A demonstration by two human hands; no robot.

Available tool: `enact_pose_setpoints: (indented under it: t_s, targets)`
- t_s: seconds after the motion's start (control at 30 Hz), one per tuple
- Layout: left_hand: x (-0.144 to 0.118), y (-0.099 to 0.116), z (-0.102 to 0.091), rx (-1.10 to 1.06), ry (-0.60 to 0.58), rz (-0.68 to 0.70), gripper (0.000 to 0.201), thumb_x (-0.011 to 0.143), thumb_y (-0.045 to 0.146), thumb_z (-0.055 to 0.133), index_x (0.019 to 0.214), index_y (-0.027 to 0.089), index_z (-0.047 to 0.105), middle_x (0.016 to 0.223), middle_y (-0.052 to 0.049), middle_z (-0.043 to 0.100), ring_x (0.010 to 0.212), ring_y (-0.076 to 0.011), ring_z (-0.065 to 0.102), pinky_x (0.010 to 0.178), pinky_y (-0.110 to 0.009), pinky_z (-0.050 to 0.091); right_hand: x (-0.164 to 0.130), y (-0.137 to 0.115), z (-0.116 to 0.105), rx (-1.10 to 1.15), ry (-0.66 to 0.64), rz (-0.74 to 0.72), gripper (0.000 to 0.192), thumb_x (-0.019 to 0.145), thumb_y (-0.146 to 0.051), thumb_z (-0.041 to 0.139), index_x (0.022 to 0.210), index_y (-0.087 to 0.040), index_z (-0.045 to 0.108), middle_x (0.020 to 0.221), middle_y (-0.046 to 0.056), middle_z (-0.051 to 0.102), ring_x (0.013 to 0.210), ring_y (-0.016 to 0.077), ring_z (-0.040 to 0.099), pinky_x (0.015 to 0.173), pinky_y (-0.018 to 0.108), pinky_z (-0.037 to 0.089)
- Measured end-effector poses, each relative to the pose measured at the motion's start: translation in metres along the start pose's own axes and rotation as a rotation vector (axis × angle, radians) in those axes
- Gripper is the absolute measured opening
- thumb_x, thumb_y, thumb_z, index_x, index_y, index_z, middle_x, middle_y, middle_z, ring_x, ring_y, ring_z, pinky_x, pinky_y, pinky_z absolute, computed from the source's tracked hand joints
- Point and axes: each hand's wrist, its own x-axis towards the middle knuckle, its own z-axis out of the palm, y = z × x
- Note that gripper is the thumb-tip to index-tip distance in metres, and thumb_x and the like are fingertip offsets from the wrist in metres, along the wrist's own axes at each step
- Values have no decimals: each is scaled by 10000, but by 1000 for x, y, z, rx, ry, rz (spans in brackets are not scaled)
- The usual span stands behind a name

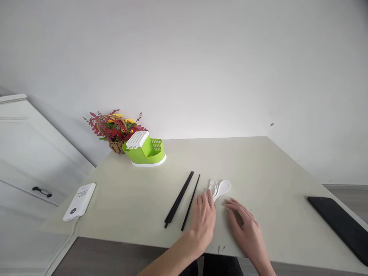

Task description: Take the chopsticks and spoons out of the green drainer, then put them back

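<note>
Low in the middle of the frame, the left hand (204, 218) lies flat on the pale table (267, 168), palm down, fingers loosely together and stretched toward the top of the frame. It grips nothing; its fingertips reach the handle ends of the white spoons (219, 188), and whether they touch or merely stop just short cannot be told. The right hand (246, 226) rests just to the right of it, also palm down and open, fingers slightly spread and angled toward the upper left, holding nothing. Its fingertips lie near the spoons but apart from them.

The white spoons sit just above the two hands, bowls nested close together and pointing toward the upper right. Left of the left hand, black chopsticks (181, 199) lie on the table in a slanted line from lower left to upper right: a tight bundle on the left and a single stick just beside it, nearer the hand.

Farther up and left stands a green cutlery drainer (146, 152) with a white slotted top and white base. Behind it, against the wall, is a wicker basket of red and yellow flowers (114, 129). At the left edge of the table lies a white power bank (79, 201). At the right edge lies a flat black slab (340, 224). A white cabinet door (25, 153) fills the far left.
</note>
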Motion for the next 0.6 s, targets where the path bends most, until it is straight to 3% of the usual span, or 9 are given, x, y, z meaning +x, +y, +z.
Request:
enact_pose_setpoints:
  t_s: [0.1,0.17,0.23,0.3,0.37,0.47,0.53,0.6]
  targets:
    - [8,-23,-18,-122,59,16,595,1023,376,459,1601,276,356,1288,-179,632,1238,-368,596,1025,-519,530,-1,0,-2,4,-17,19,345,1007,-473,465,1143,-291,724,1358,63,698,1378,298,554,1124,535,450]
    - [23,-60,-42,-203,150,19,472,1042,467,408,1491,341,481,1236,-138,645,1176,-333,607,1020,-494,529,-2,0,-3,-2,-28,34,344,1005,-480,467,1142,-298,725,1372,55,691,1385,300,545,1112,531,461]
    - [44,-115,-71,-177,343,-68,395,1047,483,419,1350,281,570,1216,-135,640,1164,-320,585,1044,-505,494,-3,0,-3,-12,-31,52,342,1003,-482,469,1143,-306,727,1381,44,687,1389,301,540,1081,519,488]
    - [63,-181,-98,-105,564,-195,368,1054,431,424,1254,168,587,1248,-164,610,1215,-327,541,1092,-542,426,-3,0,-3,-15,-25,59,342,996,-481,480,1150,-308,731,1390,45,681,1386,305,544,1026,490,528]
    - [76,-246,-117,-46,715,-335,359,1050,403,437,1246,136,576,1334,-199,569,1309,-355,472,1138,-576,343,-4,0,-2,-12,-12,47,344,987,-473,489,1155,-302,736,1383,58,685,1374,308,556,970,456,560]
    - [82,-315,-122,-15,755,-366,373,1042,373,431,1305,130,534,1426,-216,534,1357,-355,443,1151,-556,319,-3,1,-1,-20,-4,36,341,984,-466,487,1153,-309,738,1363,55,697,1360,303,571,911,425,583]
    - [81,-335,-113,-45,692,-298,388,1054,354,383,1327,114,519,1417,-211,564,1341,-325,487,1156,-523,343,-3,2,0,-34,-2,42,335,985,-471,482,1144,-318,734,1359,41,701,1357,299,574,892,421,588]
    - [82,-337,-101,-99,682,-272,406,1071,328,315,1341,102,517,1430,-206,570,1358,-294,504,1155,-481,382,-3,3,1,-47,3,48,331,986,-479,482,1138,-323,731,1363,31,700,1358,300,574,887,423,589]
